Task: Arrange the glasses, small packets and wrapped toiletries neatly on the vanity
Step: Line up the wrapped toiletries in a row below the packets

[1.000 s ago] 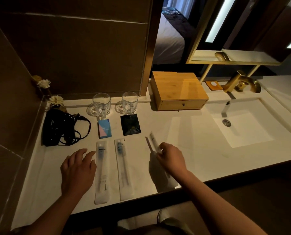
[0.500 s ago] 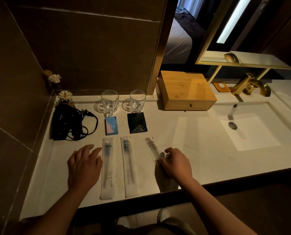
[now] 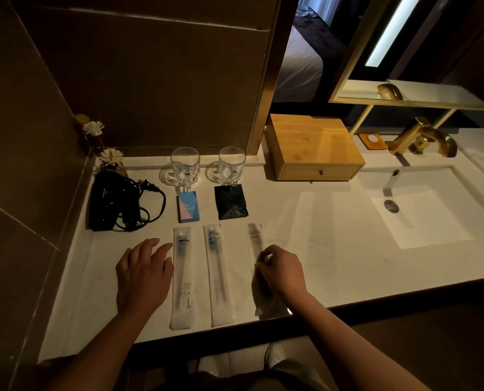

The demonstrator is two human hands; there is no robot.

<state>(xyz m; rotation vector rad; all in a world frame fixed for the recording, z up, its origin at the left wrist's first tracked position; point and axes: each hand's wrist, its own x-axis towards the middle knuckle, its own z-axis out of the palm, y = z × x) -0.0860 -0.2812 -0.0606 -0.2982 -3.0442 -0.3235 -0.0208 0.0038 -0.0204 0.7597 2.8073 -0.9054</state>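
Two glass mugs (image 3: 185, 167) (image 3: 232, 165) stand at the back of the white vanity top (image 3: 319, 249). In front of them lie a blue-and-pink packet (image 3: 188, 206) and a black packet (image 3: 231, 202). Three long wrapped toiletries lie side by side near the front edge: left (image 3: 182, 277), middle (image 3: 217, 275), right (image 3: 255, 244). My right hand (image 3: 281, 270) pinches the right wrapper at its middle and hides its lower part. My left hand (image 3: 144, 273) rests flat on the counter, fingers spread, just left of the left wrapper.
A black hair dryer with coiled cord (image 3: 116, 201) sits at the back left beside small flowers (image 3: 111, 156). A wooden drawer box (image 3: 314, 148) stands right of the mugs. The sink (image 3: 421, 213) and gold tap (image 3: 424, 136) lie to the right.
My right hand has swung the third wrapped toiletry from a slant to nearly parallel with the other two. My left hand has stayed in place.
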